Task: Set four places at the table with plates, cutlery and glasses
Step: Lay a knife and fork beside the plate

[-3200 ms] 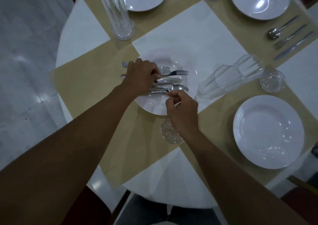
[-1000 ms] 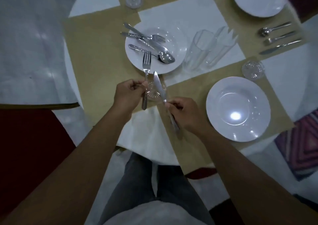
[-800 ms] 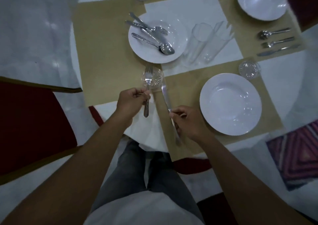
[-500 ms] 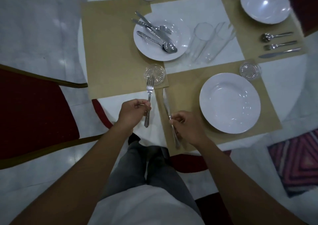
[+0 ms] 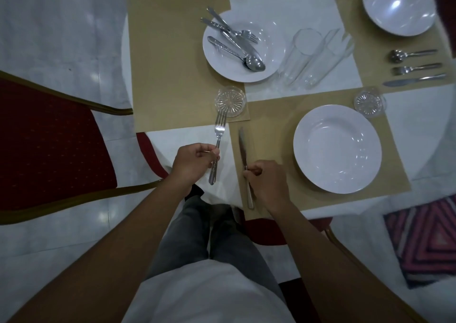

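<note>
My left hand [image 5: 195,163] grips a fork [image 5: 218,135] by its handle, tines pointing away, above the white cloth left of the near tan placemat [image 5: 271,115]. My right hand [image 5: 267,182] holds a knife [image 5: 243,147] low over that placemat's left edge, left of an empty white plate [image 5: 336,148]. Farther back, a second plate [image 5: 243,47] carries several loose cutlery pieces [image 5: 234,41]. Two tall clear glasses [image 5: 313,56] lie on their sides beside it.
A small glass coaster [image 5: 230,100] sits just beyond the fork, another coaster [image 5: 369,102] behind the near plate. At far right a plate [image 5: 398,5] has a spoon, fork and knife [image 5: 414,67] laid beside it. A red chair [image 5: 51,145] stands left; a patterned rug [image 5: 427,238] lies right.
Both hands lifted a fork and a knife off the cutlery plate and drew them back toward me. The knife came down over the near placemat's left edge.
</note>
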